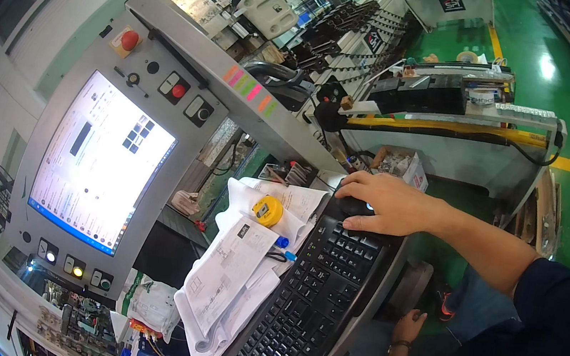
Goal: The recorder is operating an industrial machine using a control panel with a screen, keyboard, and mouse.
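Note:
My right hand (386,204) is closed over a dark computer mouse (357,206), which shows a small blue light beside the fingers. The mouse sits at the far end of a black keyboard (318,283). Lower down, my left hand (409,327) rests by my leg, away from the keyboard. Its fingers are loosely bent and nothing shows in them; a dark band circles the wrist. Alongside the keyboard lie printed drawing sheets (221,278), with a yellow tape measure (268,210) and a blue-capped marker (281,242) on top.
A lit monitor (103,161) is set in a grey machine panel with red buttons (179,90) and lit switches. A cardboard box (402,166) stands behind the mouse. Beyond it runs a metal frame with a yellow bar (450,130). A white bag (153,303) lies beside the papers.

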Action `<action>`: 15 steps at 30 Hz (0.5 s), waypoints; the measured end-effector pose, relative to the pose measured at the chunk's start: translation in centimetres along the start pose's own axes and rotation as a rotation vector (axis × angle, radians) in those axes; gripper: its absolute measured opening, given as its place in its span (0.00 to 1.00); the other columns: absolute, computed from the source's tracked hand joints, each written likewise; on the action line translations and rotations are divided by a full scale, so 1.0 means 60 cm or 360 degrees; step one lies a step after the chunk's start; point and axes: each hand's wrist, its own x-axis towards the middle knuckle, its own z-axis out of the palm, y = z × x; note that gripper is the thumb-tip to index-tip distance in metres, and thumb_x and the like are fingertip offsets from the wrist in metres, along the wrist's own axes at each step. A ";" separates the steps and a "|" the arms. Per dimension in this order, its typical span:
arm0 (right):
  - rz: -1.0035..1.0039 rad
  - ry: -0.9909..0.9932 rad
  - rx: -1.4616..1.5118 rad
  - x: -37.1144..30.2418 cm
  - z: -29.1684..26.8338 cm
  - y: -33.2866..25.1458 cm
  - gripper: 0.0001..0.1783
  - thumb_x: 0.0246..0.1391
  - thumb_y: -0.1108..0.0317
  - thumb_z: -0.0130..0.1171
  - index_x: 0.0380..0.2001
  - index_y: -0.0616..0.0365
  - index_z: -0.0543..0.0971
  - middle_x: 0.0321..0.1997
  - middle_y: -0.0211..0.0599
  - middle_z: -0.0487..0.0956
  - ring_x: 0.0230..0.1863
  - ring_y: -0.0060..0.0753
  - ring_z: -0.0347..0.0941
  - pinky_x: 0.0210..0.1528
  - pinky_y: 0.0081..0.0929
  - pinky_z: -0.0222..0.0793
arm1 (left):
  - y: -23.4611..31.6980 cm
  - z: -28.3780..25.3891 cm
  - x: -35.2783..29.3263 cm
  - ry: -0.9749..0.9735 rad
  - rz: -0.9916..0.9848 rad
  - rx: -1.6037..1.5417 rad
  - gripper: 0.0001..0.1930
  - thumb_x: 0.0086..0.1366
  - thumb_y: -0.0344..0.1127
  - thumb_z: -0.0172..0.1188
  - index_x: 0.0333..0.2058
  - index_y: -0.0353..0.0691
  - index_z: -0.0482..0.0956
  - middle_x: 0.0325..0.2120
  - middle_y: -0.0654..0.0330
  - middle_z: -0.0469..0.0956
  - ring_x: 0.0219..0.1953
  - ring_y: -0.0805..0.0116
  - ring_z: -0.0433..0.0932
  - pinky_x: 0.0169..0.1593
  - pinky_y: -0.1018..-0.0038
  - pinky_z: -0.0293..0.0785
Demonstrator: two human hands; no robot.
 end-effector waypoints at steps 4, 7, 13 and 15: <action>0.0068 -0.0049 -0.0033 0.001 -0.002 -0.004 0.34 0.70 0.43 0.69 0.66 0.58 0.82 0.72 0.53 0.78 0.67 0.62 0.80 0.71 0.52 0.75 | 0.001 -0.003 -0.001 -0.0008 0.0021 0.0022 0.33 0.75 0.64 0.67 0.67 0.46 0.85 0.61 0.51 0.88 0.66 0.49 0.85 0.69 0.56 0.78; 0.0075 -0.0062 -0.0028 0.000 -0.003 -0.004 0.34 0.70 0.43 0.68 0.66 0.58 0.82 0.72 0.52 0.78 0.68 0.62 0.79 0.72 0.52 0.75 | 0.002 -0.004 -0.001 -0.0025 0.0011 0.0037 0.34 0.76 0.64 0.66 0.68 0.46 0.84 0.62 0.51 0.88 0.66 0.49 0.85 0.70 0.56 0.78; 0.0054 -0.0057 -0.0020 0.001 -0.001 0.000 0.34 0.71 0.43 0.68 0.67 0.58 0.82 0.72 0.52 0.77 0.68 0.62 0.79 0.72 0.51 0.74 | 0.007 -0.006 -0.002 -0.0042 -0.0004 0.0046 0.34 0.76 0.65 0.66 0.68 0.46 0.84 0.62 0.51 0.88 0.66 0.49 0.85 0.69 0.56 0.78; 0.0034 -0.0038 -0.0002 0.000 0.000 0.000 0.34 0.71 0.43 0.68 0.67 0.58 0.82 0.72 0.52 0.77 0.68 0.62 0.79 0.72 0.51 0.74 | 0.007 -0.008 -0.003 -0.0061 -0.0015 0.0047 0.34 0.76 0.65 0.65 0.68 0.46 0.84 0.62 0.51 0.88 0.66 0.49 0.85 0.69 0.56 0.78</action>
